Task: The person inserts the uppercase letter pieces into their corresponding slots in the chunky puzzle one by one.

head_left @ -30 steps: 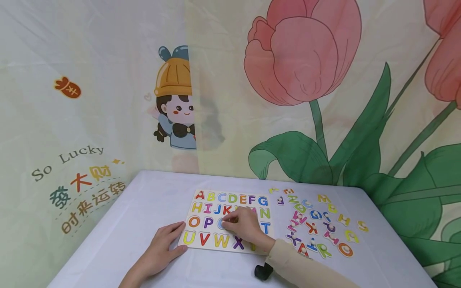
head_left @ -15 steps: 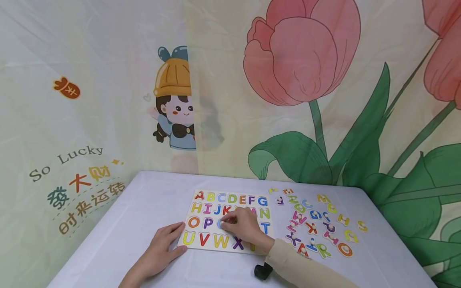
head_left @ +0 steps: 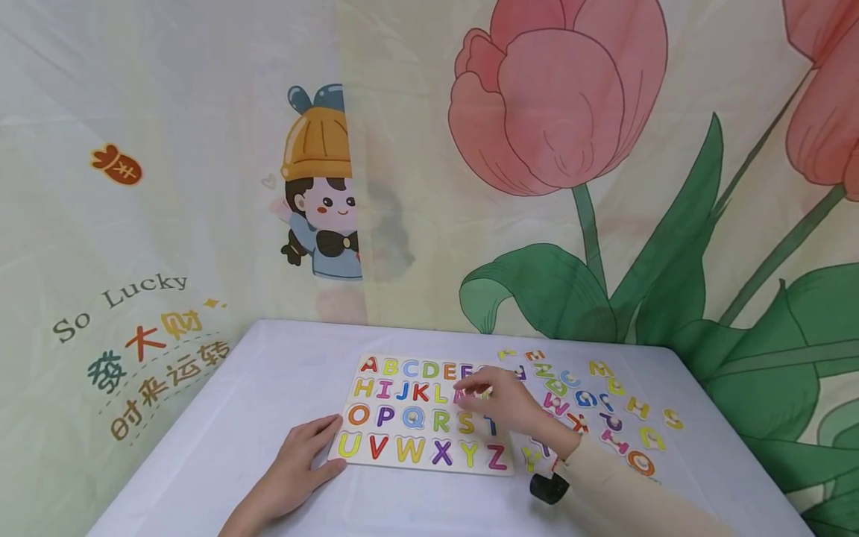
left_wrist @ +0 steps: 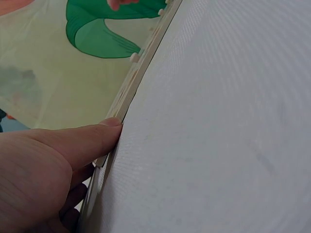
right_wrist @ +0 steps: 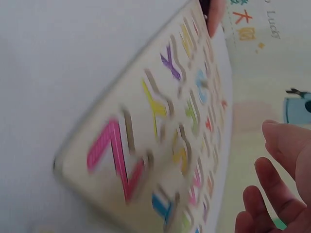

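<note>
An alphabet puzzle board (head_left: pixel 429 469) with coloured letter slots lies flat on the white table. My left hand (head_left: pixel 298 455) rests at its near left corner, fingertips along the left side and thumb near the front edge. In the left wrist view the thumb (left_wrist: pixel 92 138) presses on the board's edge. A blue letter Q piece (head_left: pixel 413 418) with a knob sits in its place on the board, as does a red A piece (head_left: pixel 368 365). My right hand (head_left: pixel 510 401) hovers over the board's right part, its fingers apart and holding nothing in the right wrist view.
Many loose knobbed letter pieces lie scattered right of the board, among them an orange O (head_left: pixel 640 463) and a yellow H (head_left: pixel 638 408). A black device (head_left: pixel 549 488) is on the right wrist. A printed cloth (head_left: pixel 416 298) hangs behind the table.
The right hand has let go of the blue Q piece and moved right and up, uncovering the Q, R, S and Z places. The left hand keeps its place.
</note>
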Available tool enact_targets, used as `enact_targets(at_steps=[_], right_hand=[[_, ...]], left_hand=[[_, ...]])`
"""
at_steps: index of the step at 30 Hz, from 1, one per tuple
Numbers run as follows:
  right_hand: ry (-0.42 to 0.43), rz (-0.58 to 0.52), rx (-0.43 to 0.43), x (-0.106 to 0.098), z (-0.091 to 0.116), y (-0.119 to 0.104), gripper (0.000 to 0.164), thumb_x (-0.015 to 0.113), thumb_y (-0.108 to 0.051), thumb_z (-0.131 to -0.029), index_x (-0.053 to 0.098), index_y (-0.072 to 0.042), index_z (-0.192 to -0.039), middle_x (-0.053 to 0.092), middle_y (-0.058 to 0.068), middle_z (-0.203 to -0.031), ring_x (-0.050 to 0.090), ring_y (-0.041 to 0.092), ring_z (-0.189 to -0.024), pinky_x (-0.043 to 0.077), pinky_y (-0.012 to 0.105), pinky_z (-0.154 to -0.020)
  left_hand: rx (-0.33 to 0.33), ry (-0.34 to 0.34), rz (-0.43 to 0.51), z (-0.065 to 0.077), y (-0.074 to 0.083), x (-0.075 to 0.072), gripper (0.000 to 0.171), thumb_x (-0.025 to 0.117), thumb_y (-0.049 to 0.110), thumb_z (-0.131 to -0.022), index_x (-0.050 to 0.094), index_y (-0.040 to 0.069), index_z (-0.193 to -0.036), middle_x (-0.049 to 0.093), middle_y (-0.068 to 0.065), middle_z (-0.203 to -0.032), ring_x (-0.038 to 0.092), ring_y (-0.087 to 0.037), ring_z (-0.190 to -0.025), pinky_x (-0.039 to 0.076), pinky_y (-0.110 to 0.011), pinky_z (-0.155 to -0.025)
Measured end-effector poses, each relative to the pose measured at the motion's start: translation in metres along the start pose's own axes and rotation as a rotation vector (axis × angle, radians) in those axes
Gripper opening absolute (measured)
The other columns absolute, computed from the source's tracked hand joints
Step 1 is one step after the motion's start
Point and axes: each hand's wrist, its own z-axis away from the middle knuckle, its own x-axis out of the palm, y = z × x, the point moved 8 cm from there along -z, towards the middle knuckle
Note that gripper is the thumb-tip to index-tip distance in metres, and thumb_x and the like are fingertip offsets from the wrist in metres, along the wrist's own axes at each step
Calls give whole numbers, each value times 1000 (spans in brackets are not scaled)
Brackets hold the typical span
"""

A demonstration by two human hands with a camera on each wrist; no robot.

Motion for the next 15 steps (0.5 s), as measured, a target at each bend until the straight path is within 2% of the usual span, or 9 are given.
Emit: enact_targets(at_steps=[4,8,11,15], right_hand=[[71,44,25,-38,12,17,25,83,-21,-94,82,-15,-119,76,-2,-110,64,16,-100,56,29,-84],[126,91,64,-68,31,36,25,84,-20,-94,82,-16,-119,75,3,-112,63,16,-99,58,27,-81],[141,115,105,-82,45,49,25,84,-20,-93,82,-14,-118,73,2,-108,62,17,-96,57,25,-76],[134,151,166,-87,61,69,25,85,-21,-92,82,-13,-116,69,-3,-99,61,17,-93,55,23,-72]], left_hand=[[-2,1,1,0,-1,1,78,79,40,-96,47,11,-161,43,-4,-167,30,-34,-154,31,-61,-123],[-4,-1,3,-1,-2,1,78,78,42,-96,47,12,-161,42,-3,-167,29,-33,-154,32,-61,-123],[-13,-1,1,-2,-3,1,79,79,43,-96,47,13,-161,42,-3,-167,30,-32,-154,32,-61,-123],[-14,-2,-2,-2,-4,2,79,78,44,-96,47,13,-161,42,-3,-167,30,-32,-154,33,-61,-123]])
